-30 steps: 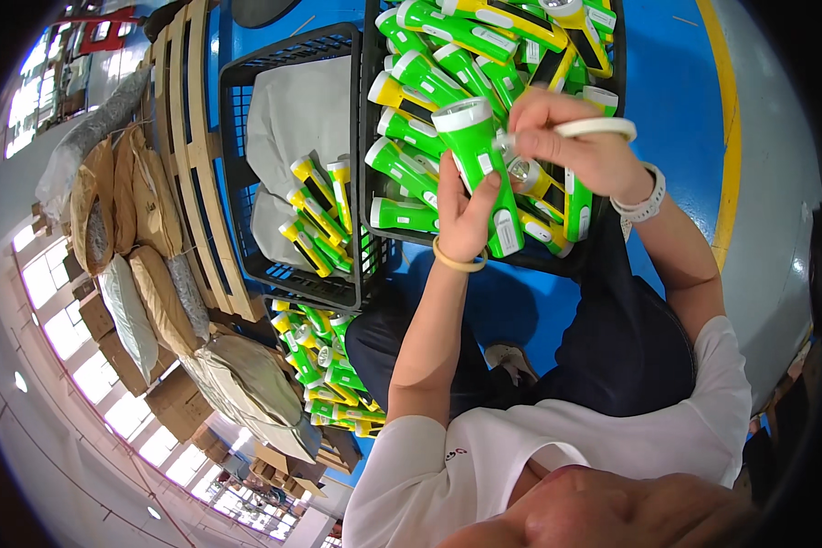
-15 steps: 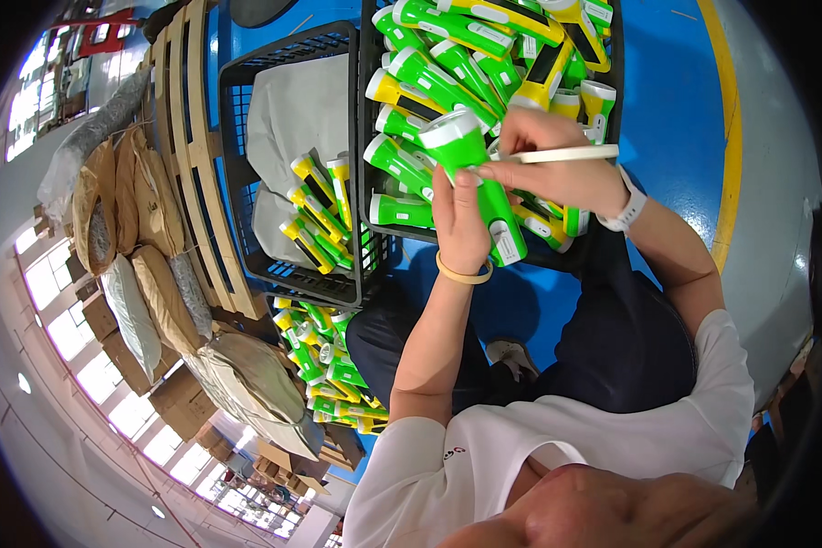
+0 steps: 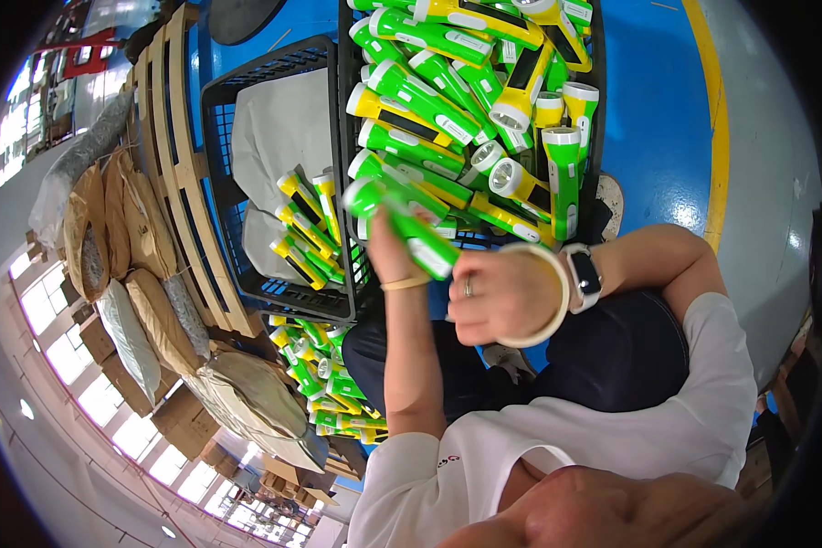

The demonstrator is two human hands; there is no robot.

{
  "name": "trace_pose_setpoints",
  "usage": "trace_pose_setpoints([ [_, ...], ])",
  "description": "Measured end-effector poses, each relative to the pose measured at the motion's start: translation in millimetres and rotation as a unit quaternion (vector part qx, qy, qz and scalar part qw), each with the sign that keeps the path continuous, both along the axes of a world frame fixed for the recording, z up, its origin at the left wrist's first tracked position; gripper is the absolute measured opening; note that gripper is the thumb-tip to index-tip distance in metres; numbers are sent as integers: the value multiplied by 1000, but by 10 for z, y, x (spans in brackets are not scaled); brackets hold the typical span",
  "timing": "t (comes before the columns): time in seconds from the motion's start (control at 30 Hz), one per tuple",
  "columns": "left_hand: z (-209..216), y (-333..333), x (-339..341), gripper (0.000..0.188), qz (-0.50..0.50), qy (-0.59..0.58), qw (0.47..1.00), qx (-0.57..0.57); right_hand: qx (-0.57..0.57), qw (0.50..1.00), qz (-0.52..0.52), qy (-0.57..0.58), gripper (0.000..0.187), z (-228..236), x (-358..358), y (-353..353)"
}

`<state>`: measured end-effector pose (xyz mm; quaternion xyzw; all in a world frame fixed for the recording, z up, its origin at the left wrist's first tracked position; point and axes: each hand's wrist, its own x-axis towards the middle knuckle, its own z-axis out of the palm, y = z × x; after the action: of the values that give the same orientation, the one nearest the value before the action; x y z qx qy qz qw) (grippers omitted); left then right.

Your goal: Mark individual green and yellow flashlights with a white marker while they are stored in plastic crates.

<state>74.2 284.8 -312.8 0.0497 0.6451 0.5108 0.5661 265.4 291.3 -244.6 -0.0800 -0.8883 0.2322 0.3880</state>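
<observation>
My left hand (image 3: 393,251) is closed around a green flashlight (image 3: 432,256). The flashlight is tilted, and its head end is blurred by motion. To the right, my right hand (image 3: 502,297) has its fingers curled. A cream-coloured ring like a narrow roll of tape (image 3: 564,294) is held in it, seen nearly face-on around the back of the hand. The knuckles sit close to the flashlight's tail end. Whether the fingertips pinch a strip is hidden. Beyond both hands, a black crate (image 3: 596,137) is heaped with green and yellow flashlights (image 3: 426,99).
To the left, a second black crate (image 3: 315,306) holds several yellow-green flashlights (image 3: 309,228) beside a grey sheet (image 3: 279,128). More flashlights (image 3: 329,370) lie below it, by my knee. A wooden pallet (image 3: 178,164) and stacked sacks (image 3: 137,205) stand farther left.
Both hands have drawn back toward me, the left one leftward with the flashlight. The right hand has left the flashlight's head and turned, so the tape roll shows face-on instead of edge-on.
</observation>
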Motion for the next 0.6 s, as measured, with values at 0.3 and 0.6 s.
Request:
trace_pose_setpoints([
  [0.3,-291,-333,-2033,37,-6,466,885,-3,-104,885,-191,-411,8,-867,653,1067],
  [0.6,668,78,124,92,-439,464,692,337,-462,872,162,1,11,7,650,1019],
])
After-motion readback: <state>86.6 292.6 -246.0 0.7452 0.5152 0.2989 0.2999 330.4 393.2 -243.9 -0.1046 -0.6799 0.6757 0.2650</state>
